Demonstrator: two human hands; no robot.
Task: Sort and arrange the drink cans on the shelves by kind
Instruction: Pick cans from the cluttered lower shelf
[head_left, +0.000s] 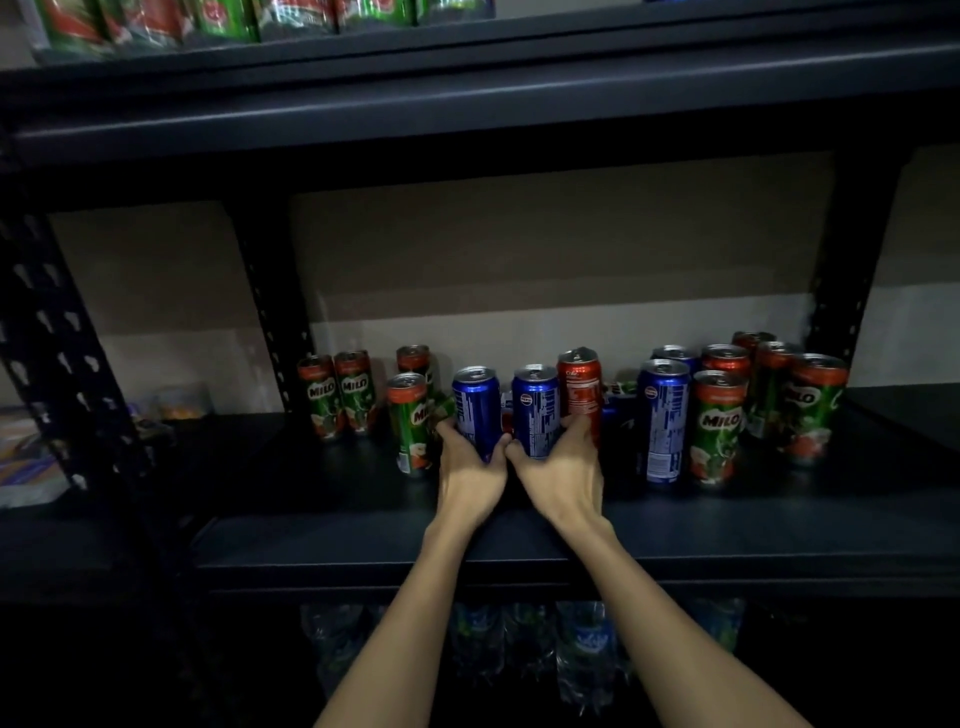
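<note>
On the dark metal shelf (311, 499), the left hand (470, 467) and right hand (558, 470) each wrap the lower body of a tall blue aluminium cola can (475, 410) (535, 408); probably full, heavy, smooth-walled, best gripped mid-body.

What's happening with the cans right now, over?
Left hand grips one blue Pepsi can. Right hand grips second blue Pepsi can. Red cola can close behind right fingers; Milo can beside left hand.
</note>
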